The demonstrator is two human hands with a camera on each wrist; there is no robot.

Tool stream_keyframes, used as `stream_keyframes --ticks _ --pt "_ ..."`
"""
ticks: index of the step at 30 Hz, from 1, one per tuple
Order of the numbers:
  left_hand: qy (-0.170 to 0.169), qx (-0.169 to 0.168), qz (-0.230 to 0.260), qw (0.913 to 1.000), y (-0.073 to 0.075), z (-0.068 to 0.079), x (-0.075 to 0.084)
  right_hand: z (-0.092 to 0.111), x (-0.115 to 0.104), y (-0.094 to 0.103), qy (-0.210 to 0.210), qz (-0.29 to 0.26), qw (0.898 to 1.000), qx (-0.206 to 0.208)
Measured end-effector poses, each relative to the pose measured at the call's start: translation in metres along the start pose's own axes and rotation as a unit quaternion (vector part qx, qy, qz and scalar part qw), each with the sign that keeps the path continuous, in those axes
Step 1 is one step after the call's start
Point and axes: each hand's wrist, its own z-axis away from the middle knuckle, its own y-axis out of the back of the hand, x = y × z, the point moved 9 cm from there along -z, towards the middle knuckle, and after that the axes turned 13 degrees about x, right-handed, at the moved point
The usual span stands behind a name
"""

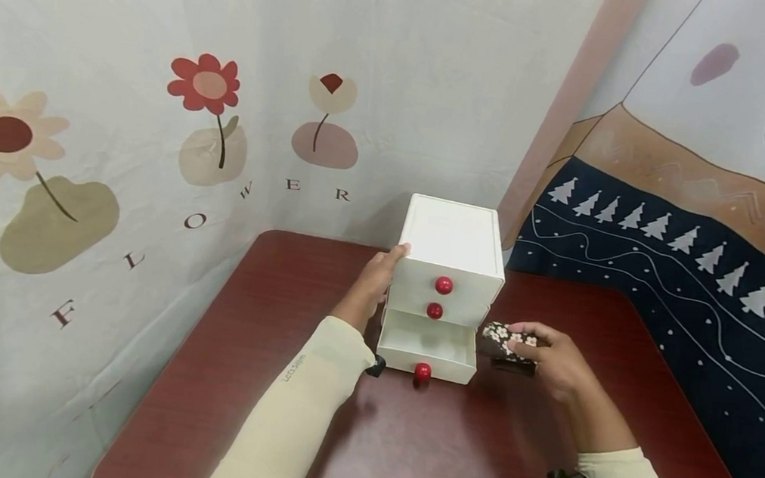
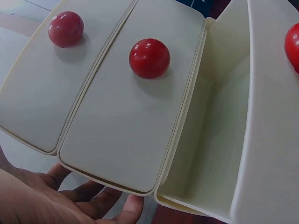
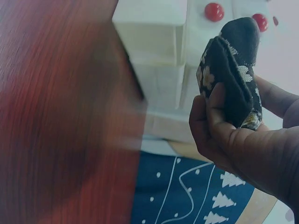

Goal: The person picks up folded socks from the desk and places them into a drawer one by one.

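A small white drawer unit (image 1: 454, 234) with red round knobs stands on the table. Its bottom drawer (image 1: 426, 364) is pulled out, and its inside looks bare; the two drawers above are closed. Against the unit's left side rests my left hand (image 1: 376, 280), a fingertip near the top front edge. In the left wrist view the fingers (image 2: 96, 198) touch the side wall beside the drawer fronts. My right hand (image 1: 553, 356) holds a folded pair of black socks (image 1: 510, 343) with white flowers, just right of the open drawer. Thumb and fingers pinch the socks (image 3: 229, 79) in the right wrist view.
The dark red table (image 1: 266, 320) has rounded far corners. Behind it hangs a pale cloth (image 1: 437, 84) printed with flowers and letters. On the right is a dark blue cloth (image 1: 628, 245) with white trees.
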Motion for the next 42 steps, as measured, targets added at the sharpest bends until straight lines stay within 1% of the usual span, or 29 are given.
stream_keyframes --ticks 3,11,15,20,24,28,31,36,39,42 --pt "0.001 -0.002 0.001 1.0 0.0 0.0 0.0 0.003 -0.005 -0.01 0.002 -0.022 1.0 -0.019" --pt "0.007 -0.005 -0.004 1.0 0.001 0.002 0.0 0.007 -0.013 -0.041 0.007 -0.053 0.995 -0.081" --pt "0.001 -0.005 -0.007 1.0 0.001 0.002 -0.001 0.006 -0.014 -0.058 0.009 -0.06 0.993 -0.101" --pt "0.0 -0.015 -0.009 0.9998 -0.001 0.003 -0.004 0.005 -0.008 -0.075 -0.003 -0.059 0.991 -0.118" --pt "-0.002 -0.013 -0.004 0.9999 -0.001 0.003 -0.004 0.003 -0.006 -0.085 -0.017 -0.06 0.991 -0.118" --pt "-0.005 -0.009 -0.002 0.9999 0.0 0.002 -0.002 -0.001 -0.005 -0.099 -0.026 -0.072 0.99 -0.116" --pt "-0.006 -0.013 -0.005 0.9999 -0.001 0.002 -0.002 -0.003 -0.002 -0.108 -0.035 -0.076 0.991 -0.104" --pt "-0.006 -0.014 -0.006 0.9999 -0.001 0.002 -0.003 -0.005 0.0 -0.117 -0.038 -0.054 0.995 -0.078" --pt "-0.005 -0.012 -0.003 0.9999 -0.001 0.001 -0.004 -0.007 -0.001 -0.122 -0.034 -0.046 0.996 -0.073" --pt "-0.003 -0.011 0.0 0.9999 0.0 0.0 -0.004 -0.01 0.002 -0.127 -0.041 -0.033 0.996 -0.07"
